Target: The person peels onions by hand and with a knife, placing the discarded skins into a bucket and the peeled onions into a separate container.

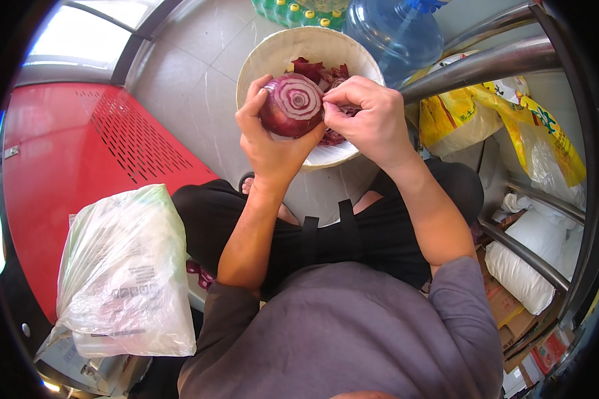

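My left hand (274,144) cups a red onion (292,107) from below and the left. The onion's cut face, with pale purple and white rings, is turned up towards me; its lower side is glossy dark red. At the onion's right edge, the thumb and forefinger of my right hand (372,119) pinch its outer layer, and the bit between the fingertips is mostly hidden. Both hands are over a round, whitish lined bin (262,55). Dark red onion skins (309,69) lie inside it, partly covered by my hands.
A red perforated metal panel (55,164) and a filled plastic bag (130,279) are on the left. Beyond the bin stand a large blue water bottle (389,35) and green bottles with yellow caps (299,15). A metal-tube rack (489,67) with yellow bags (449,117) borders the right.
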A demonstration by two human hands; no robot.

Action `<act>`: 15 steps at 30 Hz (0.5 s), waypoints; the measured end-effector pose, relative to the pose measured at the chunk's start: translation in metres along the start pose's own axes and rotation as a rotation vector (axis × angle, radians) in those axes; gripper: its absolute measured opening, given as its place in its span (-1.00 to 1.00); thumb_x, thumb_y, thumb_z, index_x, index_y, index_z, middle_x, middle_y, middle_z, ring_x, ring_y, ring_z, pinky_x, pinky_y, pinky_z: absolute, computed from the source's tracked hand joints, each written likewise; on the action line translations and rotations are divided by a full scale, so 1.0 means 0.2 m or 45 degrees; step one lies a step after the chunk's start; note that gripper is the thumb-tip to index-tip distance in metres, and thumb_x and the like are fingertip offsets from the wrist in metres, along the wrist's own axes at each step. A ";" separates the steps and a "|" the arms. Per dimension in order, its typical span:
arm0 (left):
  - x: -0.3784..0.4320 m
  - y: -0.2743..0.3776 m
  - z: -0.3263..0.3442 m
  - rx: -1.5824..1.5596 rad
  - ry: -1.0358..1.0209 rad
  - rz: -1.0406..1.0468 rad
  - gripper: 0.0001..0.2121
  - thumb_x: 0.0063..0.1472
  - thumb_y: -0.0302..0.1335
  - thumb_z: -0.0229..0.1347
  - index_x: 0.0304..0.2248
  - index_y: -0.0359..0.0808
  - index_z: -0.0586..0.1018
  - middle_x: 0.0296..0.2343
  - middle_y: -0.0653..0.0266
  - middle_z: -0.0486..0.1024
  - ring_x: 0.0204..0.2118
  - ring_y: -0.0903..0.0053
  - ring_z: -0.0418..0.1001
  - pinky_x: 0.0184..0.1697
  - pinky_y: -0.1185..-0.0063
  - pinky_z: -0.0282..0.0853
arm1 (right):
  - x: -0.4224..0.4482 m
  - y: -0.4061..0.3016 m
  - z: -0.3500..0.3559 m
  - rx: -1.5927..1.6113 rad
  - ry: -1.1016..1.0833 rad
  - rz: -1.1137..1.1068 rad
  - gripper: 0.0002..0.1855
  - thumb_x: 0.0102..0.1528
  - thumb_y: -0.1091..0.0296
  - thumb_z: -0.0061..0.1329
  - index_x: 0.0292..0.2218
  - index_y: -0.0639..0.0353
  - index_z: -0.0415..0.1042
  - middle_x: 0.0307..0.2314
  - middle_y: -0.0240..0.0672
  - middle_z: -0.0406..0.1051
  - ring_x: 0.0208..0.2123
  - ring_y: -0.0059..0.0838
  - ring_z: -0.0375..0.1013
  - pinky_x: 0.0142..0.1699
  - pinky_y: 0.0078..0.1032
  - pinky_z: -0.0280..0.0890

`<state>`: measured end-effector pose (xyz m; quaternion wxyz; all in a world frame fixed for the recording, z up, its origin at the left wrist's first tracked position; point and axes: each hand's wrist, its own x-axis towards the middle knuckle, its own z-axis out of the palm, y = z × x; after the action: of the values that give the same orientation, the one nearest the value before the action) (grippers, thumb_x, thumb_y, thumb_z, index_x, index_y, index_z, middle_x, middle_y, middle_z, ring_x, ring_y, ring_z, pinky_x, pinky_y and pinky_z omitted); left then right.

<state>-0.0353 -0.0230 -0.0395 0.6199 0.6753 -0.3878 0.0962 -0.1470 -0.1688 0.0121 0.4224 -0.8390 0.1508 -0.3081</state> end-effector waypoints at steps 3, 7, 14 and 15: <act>0.00 0.01 0.00 0.047 0.013 0.007 -0.05 -0.18 -0.46 0.68 0.14 -0.26 0.29 0.18 -0.15 0.48 0.13 0.13 0.59 0.17 0.34 0.57 | 0.00 -0.02 0.02 -0.059 0.042 0.058 -0.93 0.03 0.52 0.26 -0.37 0.26 0.67 -0.40 -0.23 0.64 -0.40 -0.28 0.64 -0.23 -0.42 0.53; 0.00 0.02 0.00 0.068 0.028 -0.075 -0.04 -0.19 -0.42 0.69 0.14 -0.25 0.29 0.18 -0.12 0.48 0.12 0.14 0.60 0.16 0.34 0.57 | -0.01 0.01 0.04 0.174 0.037 0.140 -0.90 0.09 0.51 0.29 -0.31 0.29 0.67 -0.34 -0.24 0.65 -0.34 -0.37 0.65 -0.19 -0.46 0.55; 0.01 0.02 -0.01 0.018 0.048 -0.081 -0.01 -0.20 -0.41 0.71 0.14 -0.25 0.27 0.18 -0.10 0.48 0.13 0.17 0.59 0.18 0.34 0.57 | -0.01 0.00 0.02 0.154 -0.037 0.043 -0.91 0.22 0.54 0.27 -0.23 0.35 0.66 -0.25 -0.26 0.63 -0.28 -0.48 0.66 -0.17 -0.52 0.57; 0.01 0.01 -0.01 0.012 0.048 -0.075 -0.02 -0.20 -0.42 0.70 0.14 -0.25 0.27 0.18 -0.10 0.48 0.13 0.18 0.59 0.19 0.34 0.57 | -0.01 0.00 0.03 0.136 -0.037 0.028 -0.91 0.22 0.54 0.26 -0.23 0.36 0.65 -0.26 -0.25 0.63 -0.29 -0.47 0.66 -0.18 -0.51 0.57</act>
<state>-0.0351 -0.0216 -0.0360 0.6266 0.6874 -0.3555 0.0925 -0.1457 -0.1645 0.0084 0.4721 -0.8179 0.1373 -0.2988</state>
